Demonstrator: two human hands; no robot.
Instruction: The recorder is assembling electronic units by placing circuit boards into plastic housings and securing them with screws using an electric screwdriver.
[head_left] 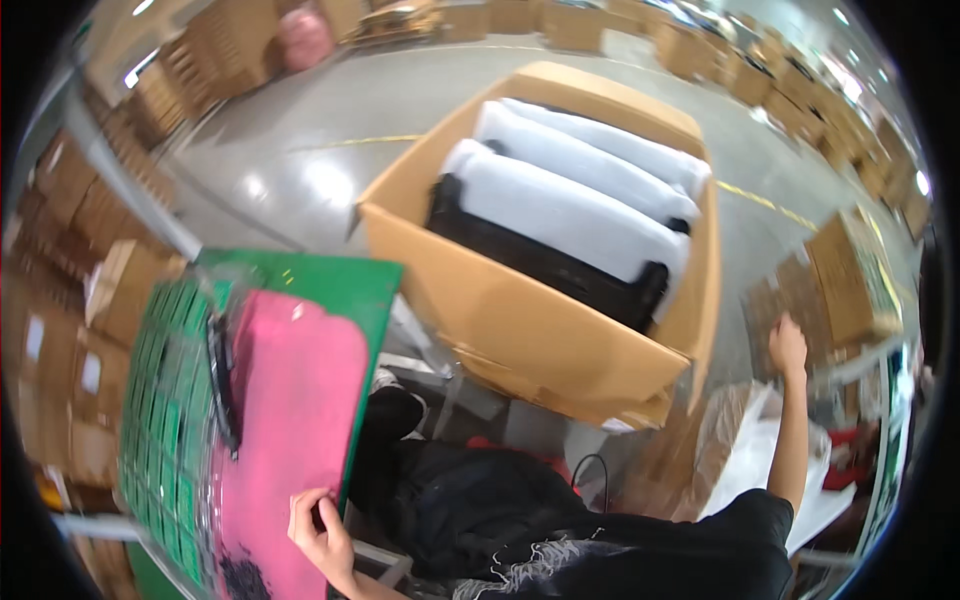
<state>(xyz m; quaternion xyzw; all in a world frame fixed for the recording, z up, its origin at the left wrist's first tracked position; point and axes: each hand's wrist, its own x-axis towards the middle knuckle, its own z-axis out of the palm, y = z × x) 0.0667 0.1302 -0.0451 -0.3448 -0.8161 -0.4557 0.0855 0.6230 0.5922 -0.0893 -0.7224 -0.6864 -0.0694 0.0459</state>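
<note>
My left hand is at the near right edge of a pink mat on a green table. Its fingers are curled toward the thumb, and whatever they hold, if anything, is too small to make out. My right hand is stretched far out to the right, closed, in front of a brown cardboard box; its grip is hidden. Ahead stands a large open carton with several long black parts in it, partly wrapped in white foam sheets.
A long black curved part and a heap of small black pieces lie on the mat. Left of it are green blocks under clear plastic. White wrapping is near my right arm. Stacked cartons line the left side.
</note>
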